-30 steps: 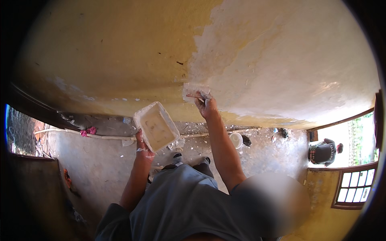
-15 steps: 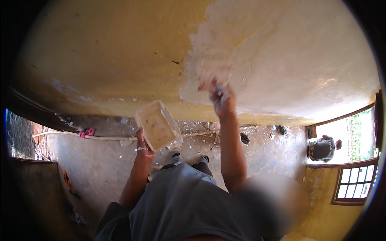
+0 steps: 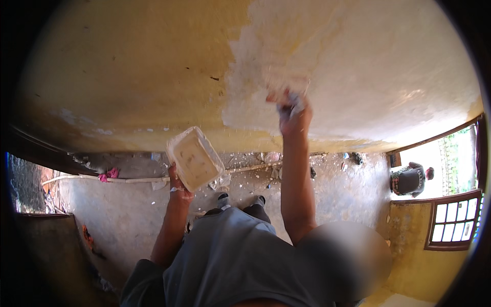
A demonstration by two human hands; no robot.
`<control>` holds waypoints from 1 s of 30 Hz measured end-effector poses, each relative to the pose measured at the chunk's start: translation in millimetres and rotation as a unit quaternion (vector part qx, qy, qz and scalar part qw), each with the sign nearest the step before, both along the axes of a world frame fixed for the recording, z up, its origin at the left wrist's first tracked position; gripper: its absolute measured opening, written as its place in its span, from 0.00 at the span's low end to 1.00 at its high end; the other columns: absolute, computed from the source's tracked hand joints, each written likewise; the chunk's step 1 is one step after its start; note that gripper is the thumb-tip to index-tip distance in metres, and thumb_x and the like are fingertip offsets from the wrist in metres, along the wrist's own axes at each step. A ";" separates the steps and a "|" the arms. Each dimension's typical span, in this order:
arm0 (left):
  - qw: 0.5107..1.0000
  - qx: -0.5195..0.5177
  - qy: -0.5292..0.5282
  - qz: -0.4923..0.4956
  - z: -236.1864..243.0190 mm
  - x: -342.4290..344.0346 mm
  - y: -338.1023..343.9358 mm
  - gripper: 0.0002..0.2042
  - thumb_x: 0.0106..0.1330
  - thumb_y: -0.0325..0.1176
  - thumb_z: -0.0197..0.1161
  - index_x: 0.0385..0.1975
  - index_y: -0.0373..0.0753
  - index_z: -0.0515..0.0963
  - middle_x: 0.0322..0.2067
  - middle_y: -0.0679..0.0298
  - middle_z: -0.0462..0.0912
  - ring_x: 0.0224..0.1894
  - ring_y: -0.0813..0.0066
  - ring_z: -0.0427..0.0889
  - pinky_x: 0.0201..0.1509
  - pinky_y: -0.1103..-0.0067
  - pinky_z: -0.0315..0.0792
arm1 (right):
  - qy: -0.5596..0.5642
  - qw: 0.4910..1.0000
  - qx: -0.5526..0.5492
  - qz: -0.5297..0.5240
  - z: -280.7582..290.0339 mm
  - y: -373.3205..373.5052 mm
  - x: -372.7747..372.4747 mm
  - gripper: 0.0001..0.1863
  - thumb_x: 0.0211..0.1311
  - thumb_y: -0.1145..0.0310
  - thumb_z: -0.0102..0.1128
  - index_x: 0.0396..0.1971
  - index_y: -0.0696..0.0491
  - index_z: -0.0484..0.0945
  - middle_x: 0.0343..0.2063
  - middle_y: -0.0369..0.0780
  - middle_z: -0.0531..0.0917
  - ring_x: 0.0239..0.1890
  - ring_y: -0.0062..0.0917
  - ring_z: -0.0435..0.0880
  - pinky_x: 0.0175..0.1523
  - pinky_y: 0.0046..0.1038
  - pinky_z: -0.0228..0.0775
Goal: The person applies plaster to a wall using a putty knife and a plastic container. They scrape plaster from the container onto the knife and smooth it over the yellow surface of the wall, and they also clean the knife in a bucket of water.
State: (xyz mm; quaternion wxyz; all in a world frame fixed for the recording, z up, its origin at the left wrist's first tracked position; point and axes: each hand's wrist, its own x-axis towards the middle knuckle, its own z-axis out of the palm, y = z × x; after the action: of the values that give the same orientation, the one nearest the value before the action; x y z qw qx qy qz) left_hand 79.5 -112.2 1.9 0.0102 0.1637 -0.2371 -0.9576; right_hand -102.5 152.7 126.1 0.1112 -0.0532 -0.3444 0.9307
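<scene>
"Where's the putty scraper?"

"Up in front of the wall (image 3: 128, 61), over the pale coat (image 3: 368, 66) and a little right of its ragged edge with the yellow paint. The flat blade (image 3: 288, 79) is motion-blurred, so I can't tell whether it touches."

"And the hands?"

"The right hand (image 3: 295, 118) is closed around the scraper's handle end, its fingers smeared white. The left hand (image 3: 179, 185) is partly open, gripping the near left side of a rectangular tub (image 3: 194, 158), with white paste on the skin."

"What's in the tub?"

"Cream-coloured paste, with a few dents and darker marks. The tub is tilted, below and to the left of the scraper, well apart from it."

"Anything in the way?"

"A long pale pole (image 3: 138, 180) lies across the floor (image 3: 133, 210) near the wall's foot; the tub and right forearm hide parts of it. A pink cloth (image 3: 109, 175) lies by the pole on the left, and white crumbs are scattered around."

"Farther out?"

"An orange item (image 3: 87, 236) on the floor at left, too small to name. At right, another person (image 3: 407, 181) in a dark top by a bright opening, next to a barred window (image 3: 452, 222)."
</scene>
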 end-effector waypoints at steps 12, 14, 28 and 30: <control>1.000 0.008 0.006 -0.004 1.3 -3.9 1.4 0.28 0.61 0.51 0.54 0.59 0.44 0.64 0.55 0.61 0.72 0.55 0.62 0.73 0.58 0.60 0.69 | 0.003 0.986 0.163 -0.044 58.9 -5.3 -28.4 0.05 0.57 0.73 0.54 0.34 0.54 0.73 0.27 0.38 0.78 0.22 0.20 0.75 0.25 0.20 0.66; 1.000 0.006 0.006 -0.003 -2.3 -3.0 2.0 0.28 0.61 0.52 0.54 0.59 0.45 0.64 0.54 0.61 0.72 0.55 0.62 0.73 0.58 0.60 0.69 | 0.026 0.988 0.148 -0.039 77.3 -7.1 -5.0 0.05 0.57 0.74 0.54 0.34 0.53 0.73 0.28 0.37 0.78 0.22 0.19 0.75 0.25 0.19 0.66; 1.000 -0.005 0.022 -0.005 -13.5 -4.0 -5.4 0.30 0.59 0.50 0.57 0.59 0.43 0.64 0.55 0.61 0.72 0.56 0.62 0.72 0.59 0.62 0.68 | -0.275 0.960 -0.015 -0.048 -195.2 -16.8 -36.6 0.10 0.59 0.77 0.48 0.41 0.52 0.68 0.33 0.41 0.77 0.33 0.33 0.79 0.36 0.37 0.79; 1.000 -0.006 0.009 -0.009 -10.4 -7.5 0.4 0.30 0.60 0.50 0.57 0.59 0.43 0.63 0.55 0.61 0.72 0.56 0.62 0.72 0.59 0.62 0.68 | -0.240 0.969 -0.012 -0.051 -162.4 -20.0 -46.6 0.11 0.59 0.76 0.49 0.41 0.50 0.67 0.33 0.40 0.77 0.34 0.32 0.79 0.36 0.35 0.78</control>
State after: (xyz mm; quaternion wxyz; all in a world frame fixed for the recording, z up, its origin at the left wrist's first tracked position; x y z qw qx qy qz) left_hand 72.0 -111.8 -8.5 0.0048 0.1531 -0.2443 -0.9575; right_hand -149.1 132.7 -36.3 0.0720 -0.2938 -0.3467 0.8879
